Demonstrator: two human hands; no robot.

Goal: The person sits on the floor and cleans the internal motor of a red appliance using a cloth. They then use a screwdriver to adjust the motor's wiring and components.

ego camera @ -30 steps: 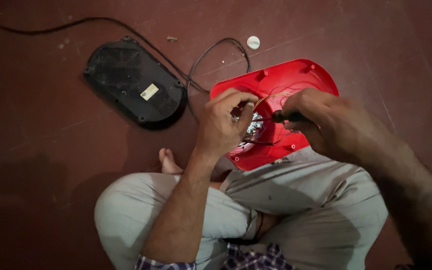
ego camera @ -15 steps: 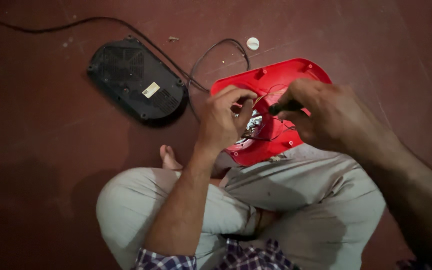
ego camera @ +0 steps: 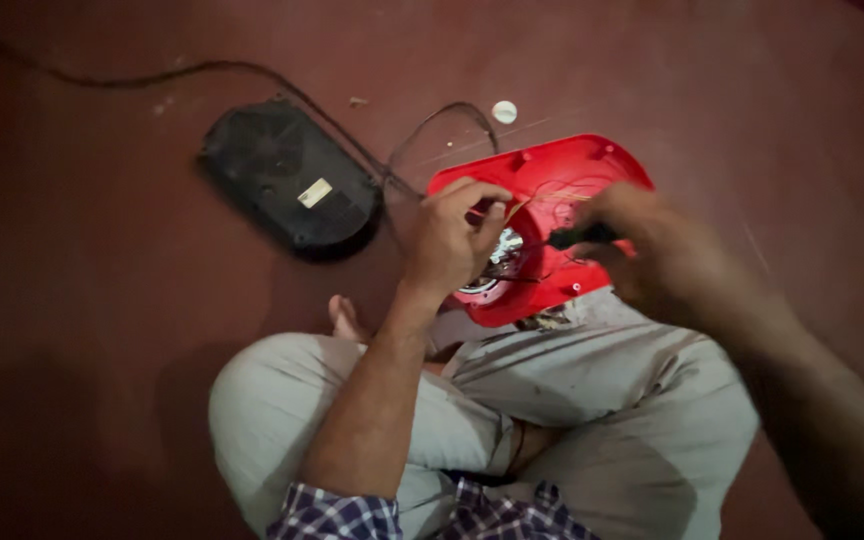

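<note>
Presently my left hand (ego camera: 449, 243) pinches thin wires inside the rigid, light red plastic oval housing (ego camera: 552, 225) propped on my lap, best steadied by its rim, while my right hand (ego camera: 657, 250) stands closed round a slim black-handled tool (ego camera: 582, 237).

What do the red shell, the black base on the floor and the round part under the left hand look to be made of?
Red shell: likely moulded plastic, with an even glossy colour and moulded screw posts. Black base: probably matte plastic, dull and grilled. Round part by the left hand: seems to be metal, with a bright silvery glint, though blurred.
</note>
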